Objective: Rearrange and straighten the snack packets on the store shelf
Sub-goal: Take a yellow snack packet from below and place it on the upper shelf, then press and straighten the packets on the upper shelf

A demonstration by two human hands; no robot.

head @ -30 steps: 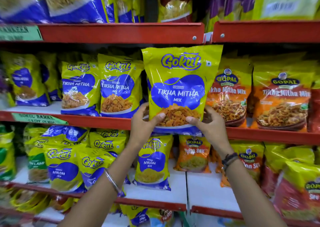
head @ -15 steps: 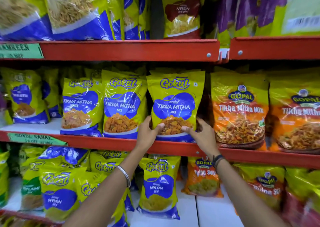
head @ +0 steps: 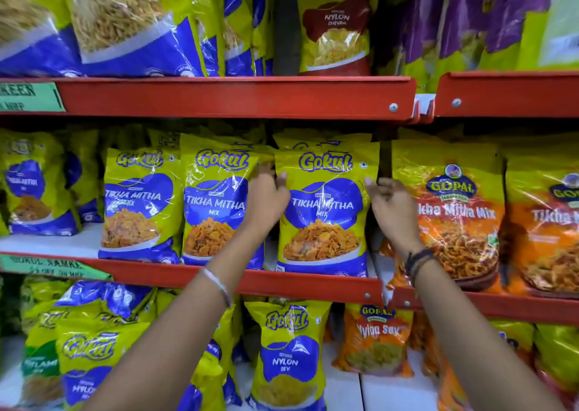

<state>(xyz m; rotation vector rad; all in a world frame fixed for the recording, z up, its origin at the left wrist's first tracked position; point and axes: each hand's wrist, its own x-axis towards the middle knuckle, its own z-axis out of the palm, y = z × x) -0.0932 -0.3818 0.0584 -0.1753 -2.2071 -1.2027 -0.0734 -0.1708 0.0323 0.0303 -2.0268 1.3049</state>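
Both hands are now sitting higher on the Gokul Tikha Mitha packet [head: 322, 213] than half a second ago, when they were pinching its lower corners at the shelf lip; the packet itself is now standing upright on the middle shelf [head: 282, 282], third in the row of matching yellow-and-blue packets, with its base behind the red front rail. The left hand [head: 266, 200] is pressing against the packet's left edge, fingers [head: 282, 178] curled round the side seam between it and the neighbouring Gokul packet [head: 216, 203]. The right hand [head: 388, 203] is resting along the right edge, fingers loosely spread and not clamping; whether they are touching the film or sitting just off it, I cannot tell. The job appears to be at the squaring-up stage: nudging the packet straight and flush with its row. From here the risk seems to be twofold. Pushing too hard from the left could be sliding the packet into the dark gap beside the orange Gopal packet [head: 451, 216], leaving it leaning. Letting go while it is sitting tilted could be tipping it forward over the rail, since the slippery film offers little grip.
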